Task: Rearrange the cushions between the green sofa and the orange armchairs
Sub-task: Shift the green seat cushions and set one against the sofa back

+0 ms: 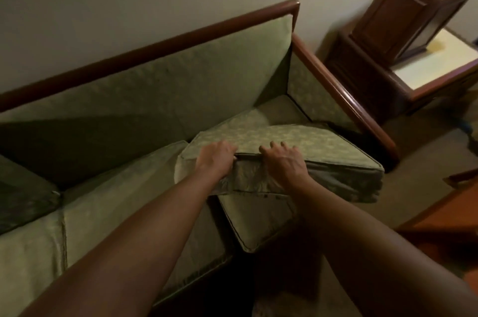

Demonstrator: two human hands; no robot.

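A green sofa (144, 99) with a dark wooden frame stands against the wall. At its right end a thick patterned green seat cushion (318, 145) lies skewed, its near corner jutting past the seat's front edge. My left hand (216, 158) and my right hand (284, 161) both grip the cushion's near edge, fingers over the top seam. A second green cushion (258, 221) lies tilted under it, overhanging the sofa front. A dark green cushion (23, 200) rests at the left end.
A dark wooden cabinet (406, 13) stands on a side table with a light top (439, 60) right of the sofa. The corner of an orange seat (450, 210) shows at the right edge. Carpeted floor lies between them.
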